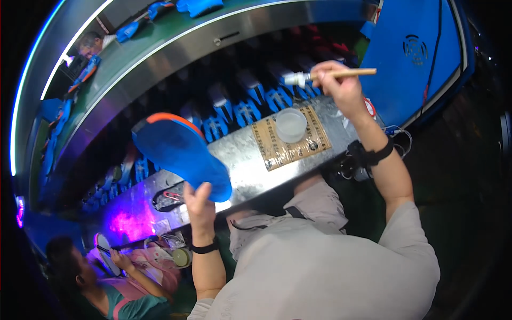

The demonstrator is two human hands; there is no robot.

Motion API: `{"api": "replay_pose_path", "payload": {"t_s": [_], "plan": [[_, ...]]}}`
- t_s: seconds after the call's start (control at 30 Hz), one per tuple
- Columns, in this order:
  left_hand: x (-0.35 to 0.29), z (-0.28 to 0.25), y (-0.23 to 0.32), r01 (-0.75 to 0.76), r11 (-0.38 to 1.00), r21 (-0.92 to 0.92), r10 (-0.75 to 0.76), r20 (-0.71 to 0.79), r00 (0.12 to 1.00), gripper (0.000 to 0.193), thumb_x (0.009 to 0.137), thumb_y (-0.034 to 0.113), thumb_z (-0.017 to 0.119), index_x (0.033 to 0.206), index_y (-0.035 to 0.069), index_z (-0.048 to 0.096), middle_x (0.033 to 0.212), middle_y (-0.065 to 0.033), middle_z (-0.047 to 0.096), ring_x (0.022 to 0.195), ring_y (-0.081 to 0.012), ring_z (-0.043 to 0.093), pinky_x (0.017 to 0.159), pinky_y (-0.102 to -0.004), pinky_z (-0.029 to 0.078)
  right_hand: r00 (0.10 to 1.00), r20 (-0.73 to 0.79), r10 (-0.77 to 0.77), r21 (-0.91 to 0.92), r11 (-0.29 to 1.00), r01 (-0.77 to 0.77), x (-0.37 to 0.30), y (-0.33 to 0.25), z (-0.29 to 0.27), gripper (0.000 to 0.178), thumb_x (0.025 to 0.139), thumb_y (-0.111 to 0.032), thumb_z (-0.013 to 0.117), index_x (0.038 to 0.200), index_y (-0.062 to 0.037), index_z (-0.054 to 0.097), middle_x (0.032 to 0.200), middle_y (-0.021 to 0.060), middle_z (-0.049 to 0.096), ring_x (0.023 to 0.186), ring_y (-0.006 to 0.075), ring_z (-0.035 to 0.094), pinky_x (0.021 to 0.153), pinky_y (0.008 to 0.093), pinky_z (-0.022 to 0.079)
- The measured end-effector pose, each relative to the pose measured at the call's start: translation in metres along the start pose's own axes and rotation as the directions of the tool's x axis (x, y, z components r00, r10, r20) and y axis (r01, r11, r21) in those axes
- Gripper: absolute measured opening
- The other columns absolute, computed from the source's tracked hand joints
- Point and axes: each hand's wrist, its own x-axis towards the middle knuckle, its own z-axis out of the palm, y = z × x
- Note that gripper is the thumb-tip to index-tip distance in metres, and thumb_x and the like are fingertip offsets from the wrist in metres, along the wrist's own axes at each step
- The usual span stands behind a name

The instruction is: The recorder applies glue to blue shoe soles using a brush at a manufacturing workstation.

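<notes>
In my left hand is a blue shoe sole with an orange edge at its far end. The fingers pinch it by the near end, and it is tilted over the metal bench. My right hand grips a paintbrush by its wooden handle, the whitish bristles pointing left. Brush and hand are raised beyond a clear round plastic tub, which stands on a flat piece of printed brown cardboard. The sole and the brush are apart from each other.
The narrow metal bench crosses in front of me. Behind it, several blue shoe parts stand in a dark row. A green conveyor curves past farther off. At lower left sits a co-worker handling another sole. A blue panel rises at right.
</notes>
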Motion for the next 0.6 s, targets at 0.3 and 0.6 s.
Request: {"api": "replay_pose_path", "payload": {"t_s": [0.3,0.6], "plan": [[-0.047,0.006,-0.074,0.368,0.927,-0.067,-0.364,0.06,0.929,0.044,0.086,0.009,0.067,0.126,-0.006,0.055,0.114,-0.0149,0.068,0.101,-0.0227,0.067,0.094,-0.0371,0.053,0.933,0.128,0.337,-0.442,0.861,-0.25,-0.063,0.069,0.017,0.018,0.09,-0.017,0.067,0.095,0.0002,0.071,0.075,0.0046,0.069,0.07,0.0105,0.063,0.063,0.0275,0.049],[-0.044,0.001,-0.058,0.371,0.901,-0.225,-0.28,0.351,0.893,0.08,0.084,0.02,0.066,0.152,-0.005,0.03,0.146,-0.0335,0.044,0.125,-0.046,0.056,0.106,-0.0528,0.047,0.965,0.051,0.256,-0.434,0.876,-0.209,-0.071,0.068,0.027,0.019,0.09,-0.021,0.068,0.097,-0.0034,0.072,0.074,0.0079,0.07,0.067,0.0144,0.066,0.063,0.03,0.05]]}}
